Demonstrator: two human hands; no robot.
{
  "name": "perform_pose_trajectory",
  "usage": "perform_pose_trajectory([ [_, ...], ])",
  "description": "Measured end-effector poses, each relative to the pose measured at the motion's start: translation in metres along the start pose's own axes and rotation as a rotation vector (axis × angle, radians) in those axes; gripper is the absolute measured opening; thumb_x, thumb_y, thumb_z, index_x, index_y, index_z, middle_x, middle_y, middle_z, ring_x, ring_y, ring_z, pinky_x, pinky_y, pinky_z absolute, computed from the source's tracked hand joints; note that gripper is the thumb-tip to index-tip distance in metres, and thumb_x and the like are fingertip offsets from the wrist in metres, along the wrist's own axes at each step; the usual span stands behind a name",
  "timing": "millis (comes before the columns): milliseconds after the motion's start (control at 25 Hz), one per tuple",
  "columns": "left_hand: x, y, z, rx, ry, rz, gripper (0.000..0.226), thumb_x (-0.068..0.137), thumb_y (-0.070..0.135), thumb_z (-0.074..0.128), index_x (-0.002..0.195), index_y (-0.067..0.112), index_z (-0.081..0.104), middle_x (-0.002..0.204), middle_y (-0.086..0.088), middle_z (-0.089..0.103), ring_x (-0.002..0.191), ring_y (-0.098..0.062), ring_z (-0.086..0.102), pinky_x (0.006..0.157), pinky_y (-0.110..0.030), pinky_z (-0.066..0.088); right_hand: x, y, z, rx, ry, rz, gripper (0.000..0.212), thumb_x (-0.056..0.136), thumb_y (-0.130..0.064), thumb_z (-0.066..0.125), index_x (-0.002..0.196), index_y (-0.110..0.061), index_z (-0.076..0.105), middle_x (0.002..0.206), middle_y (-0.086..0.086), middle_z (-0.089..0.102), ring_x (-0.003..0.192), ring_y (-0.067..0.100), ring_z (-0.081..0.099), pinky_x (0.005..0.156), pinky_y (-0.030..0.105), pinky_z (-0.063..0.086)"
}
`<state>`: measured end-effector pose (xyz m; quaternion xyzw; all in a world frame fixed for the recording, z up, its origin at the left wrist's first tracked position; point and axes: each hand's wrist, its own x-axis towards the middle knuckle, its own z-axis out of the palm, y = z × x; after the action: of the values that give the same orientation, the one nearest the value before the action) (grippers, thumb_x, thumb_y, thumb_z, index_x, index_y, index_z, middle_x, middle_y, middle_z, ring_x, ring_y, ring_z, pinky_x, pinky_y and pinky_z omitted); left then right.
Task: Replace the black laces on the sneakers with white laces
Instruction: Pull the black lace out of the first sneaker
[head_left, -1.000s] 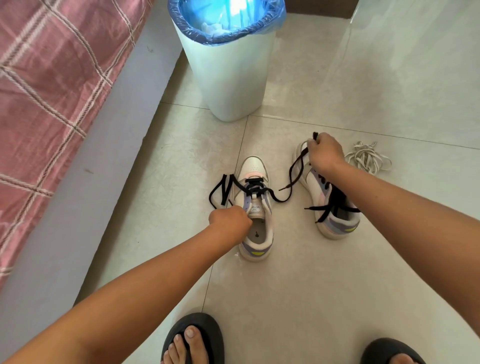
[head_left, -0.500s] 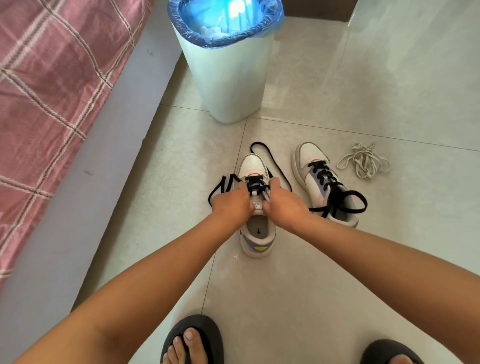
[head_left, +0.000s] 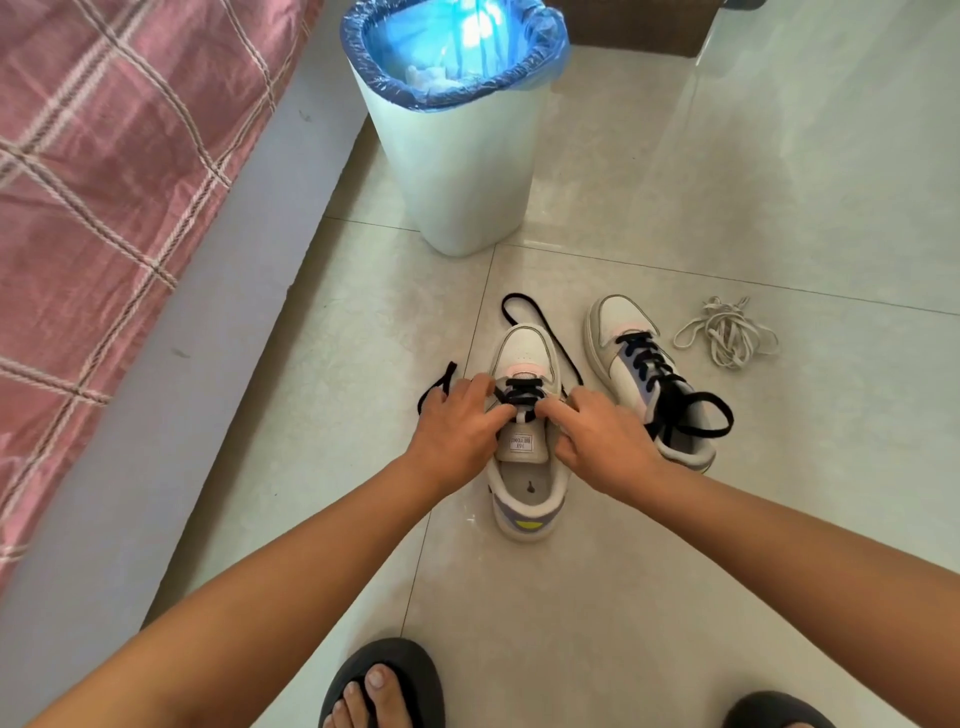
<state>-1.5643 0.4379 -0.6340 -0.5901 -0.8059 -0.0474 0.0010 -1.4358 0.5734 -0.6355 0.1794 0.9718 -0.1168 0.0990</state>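
Bed (head_left: 104, 208) with a pink plaid cover along the far left, then a white bin (head_left: 467, 171) with a blue liner at the top centre; tiled floor (head_left: 727, 519) carries everything else; left hand (head_left: 457, 426) on the left flank of the near sneaker (head_left: 524, 499), fingers curled, fingertips pinching the black lace (head_left: 519, 395) at a crossing just above the tongue label; loose lace ends trail out to the left of that hand and loop past the toe; right hand (head_left: 602, 441) mirrors it on the right flank, index fingertip hooked at the same crossing, so both grips pinch the lace; second sneaker (head_left: 628, 364) just beside to the right, fully laced in black with its bow undone; white laces (head_left: 727, 338) bundled on the floor right of that, near but apart, untouched; sandalled feet at the bottom edge.

Judgement: unlacing step, early, upper eyelets of the near sneaker already slack; lace is flat, soft and light, drags through eyelets rather than slides, so best taken hold of at the crossing and pulled row by row; sneaker is light and may shift, so steady it by the sides.
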Motion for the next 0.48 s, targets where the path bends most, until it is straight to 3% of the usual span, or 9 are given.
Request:
perform_pose_trajectory([
  [120, 0.006, 0.010, 0.000, 0.095, -0.207, -0.078, 0.023, 0.085, 0.013, 0.056, 0.107, 0.016, 0.062, 0.118, -0.012, 0.051, 0.104, -0.031, 0.052, 0.080, -0.042, 0.038, 0.000, -0.005, 0.000, -0.164, 0.132, -0.046, 0.032, 0.075, -0.021, 0.068, 0.107, -0.021, 0.066, 0.090, 0.010, 0.059, 0.079, 0.028, 0.057, 0.058, 0.034, 0.038],
  [200, 0.012, 0.014, 0.001, 0.182, -0.289, -0.088, 0.024, 0.089, 0.014, 0.049, 0.112, 0.016, 0.054, 0.123, -0.009, 0.044, 0.111, -0.028, 0.044, 0.089, -0.043, 0.033, -0.001, -0.011, 0.000, -0.298, 0.160, -0.064, 0.028, 0.056, -0.023, 0.081, 0.082, -0.021, 0.071, 0.073, 0.005, 0.060, 0.063, 0.024, 0.057, 0.050, 0.031, 0.040],
  [240, 0.015, 0.015, 0.001, 0.219, -0.303, -0.086, 0.024, 0.088, 0.014, 0.049, 0.112, 0.015, 0.052, 0.122, -0.008, 0.044, 0.111, -0.028, 0.043, 0.092, -0.045, 0.032, -0.001, -0.015, -0.002, -0.355, 0.162, -0.066, 0.028, 0.054, -0.025, 0.082, 0.079, -0.022, 0.069, 0.072, 0.003, 0.060, 0.063, 0.022, 0.057, 0.050, 0.030, 0.039],
  [320, 0.022, 0.021, 0.000, 0.270, -0.335, -0.073, 0.025, 0.089, 0.017, 0.052, 0.113, 0.014, 0.053, 0.123, -0.009, 0.043, 0.112, -0.028, 0.043, 0.095, -0.048, 0.031, 0.002, -0.023, -0.002, -0.382, 0.075, -0.051, 0.026, 0.070, -0.025, 0.073, 0.094, -0.020, 0.064, 0.090, 0.004, 0.059, 0.081, 0.022, 0.057, 0.061, 0.033, 0.039],
  [400, 0.026, 0.026, 0.001, 0.308, -0.390, -0.053, 0.027, 0.090, 0.021, 0.052, 0.115, 0.013, 0.054, 0.125, -0.010, 0.041, 0.115, -0.028, 0.042, 0.099, -0.051, 0.028, 0.012, -0.025, 0.003, -0.253, -0.034, 0.012, 0.026, 0.087, -0.019, 0.056, 0.112, -0.017, 0.050, 0.114, 0.007, 0.049, 0.104, 0.026, 0.047, 0.074, 0.036, 0.035],
  [480, 0.026, 0.025, 0.003, 0.250, -0.409, -0.049, 0.026, 0.090, 0.020, 0.050, 0.115, 0.014, 0.055, 0.125, -0.010, 0.041, 0.114, -0.027, 0.042, 0.098, -0.049, 0.028, 0.020, -0.023, 0.000, -0.082, -0.143, 0.109, 0.028, 0.089, -0.015, 0.050, 0.116, -0.015, 0.045, 0.121, 0.010, 0.043, 0.112, 0.028, 0.041, 0.079, 0.036, 0.035],
])
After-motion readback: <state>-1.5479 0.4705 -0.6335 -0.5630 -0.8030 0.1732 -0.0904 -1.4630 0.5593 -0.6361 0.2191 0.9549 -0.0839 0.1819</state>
